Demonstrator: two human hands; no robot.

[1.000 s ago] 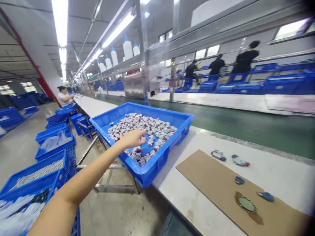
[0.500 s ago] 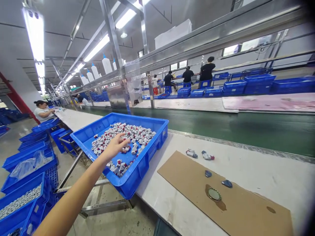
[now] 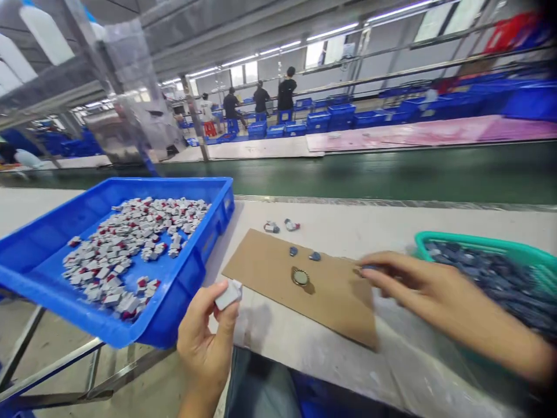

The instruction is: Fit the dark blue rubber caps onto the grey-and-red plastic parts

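Note:
Between the thumb and fingers of my left hand (image 3: 206,331) is a small white plastic part (image 3: 228,295), held up in front of the cardboard sheet (image 3: 261,261). My right hand (image 3: 418,284) pinches a small dark blue plastic part (image 3: 371,267) above the sheet's right end; motion blurs it somewhat. On the cardboard sit a round metal cap (image 3: 300,277) with a ridged rim and two dark blue pieces (image 3: 314,256). Behind the sheet lie two white-and-dark pieces (image 3: 292,224), one with a red end.
A blue tray (image 3: 217,232) of white and red parts stands at left. A green basket (image 3: 478,237) of dark blue parts is at right, partly behind my right arm. Beyond the white table (image 3: 348,223) runs a green conveyor belt (image 3: 369,174). Several people (image 3: 285,93) work farther back.
My left hand has come out of the blue tray with a white part in its fingers. The view has swung right, and my right hand now shows, holding a dark blue part.

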